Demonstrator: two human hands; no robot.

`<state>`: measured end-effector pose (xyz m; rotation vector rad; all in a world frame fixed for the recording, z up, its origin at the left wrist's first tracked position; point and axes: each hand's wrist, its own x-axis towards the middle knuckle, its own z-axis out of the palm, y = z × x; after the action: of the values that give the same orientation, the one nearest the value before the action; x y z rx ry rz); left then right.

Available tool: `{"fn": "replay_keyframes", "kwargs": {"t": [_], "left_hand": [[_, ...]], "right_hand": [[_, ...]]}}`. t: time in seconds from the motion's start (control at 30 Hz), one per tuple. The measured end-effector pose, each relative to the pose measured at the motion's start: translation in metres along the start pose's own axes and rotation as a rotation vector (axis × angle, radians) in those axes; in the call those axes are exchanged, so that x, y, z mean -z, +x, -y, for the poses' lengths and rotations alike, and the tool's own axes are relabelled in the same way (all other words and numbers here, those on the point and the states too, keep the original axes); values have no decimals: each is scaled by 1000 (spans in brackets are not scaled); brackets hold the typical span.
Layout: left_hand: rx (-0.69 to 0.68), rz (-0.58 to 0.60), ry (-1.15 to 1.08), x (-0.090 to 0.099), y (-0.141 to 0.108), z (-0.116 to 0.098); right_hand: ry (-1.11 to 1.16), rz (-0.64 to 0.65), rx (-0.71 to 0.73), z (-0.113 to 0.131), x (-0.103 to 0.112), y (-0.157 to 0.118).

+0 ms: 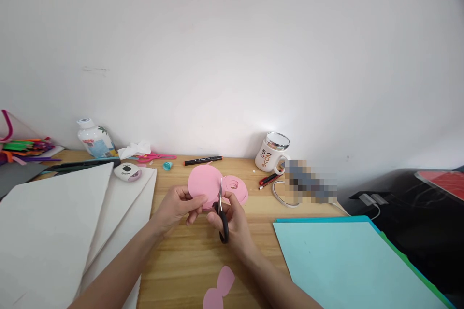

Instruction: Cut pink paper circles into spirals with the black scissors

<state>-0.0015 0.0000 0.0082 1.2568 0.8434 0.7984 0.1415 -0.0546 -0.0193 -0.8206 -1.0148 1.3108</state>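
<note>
My left hand (183, 206) pinches a round pink paper piece (204, 181) by its lower edge, thumb on top. My right hand (232, 219) grips black-handled scissors (224, 226), whose blades point away from me at the right edge of the pink circle. Whether the blades are fully closed is hard to tell. Behind my right fingers lies a pink paper piece with curved cuts (239, 187) on the table. Closer to me, two pink petal-like cutouts (225, 280) lie on the wood.
White sheets (54, 222) cover the left of the wooden table (177, 260), and blue paper (340, 256) lies at right. Along the wall are a bottle (94, 140), pink scissors (154, 157), a black marker (203, 160) and a mug (270, 154). A white cable (281, 198) curls nearby.
</note>
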Motion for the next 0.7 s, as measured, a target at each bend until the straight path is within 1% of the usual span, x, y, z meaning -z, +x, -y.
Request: {"fn": "replay_keyframes", "kwargs": {"t": [0.3,0.53,0.7], "left_hand": [[-14,-9,-19,-2,-2,-6],[-21,-34,-34,1,-1,-5],[-8,-10,-79,-3,-1,-8]], "right_hand": [[-50,-21,-26,3,-2,0],[-101,-27,-40,3,-1,1],[-136,-39,-54,3,-2,0]]}}
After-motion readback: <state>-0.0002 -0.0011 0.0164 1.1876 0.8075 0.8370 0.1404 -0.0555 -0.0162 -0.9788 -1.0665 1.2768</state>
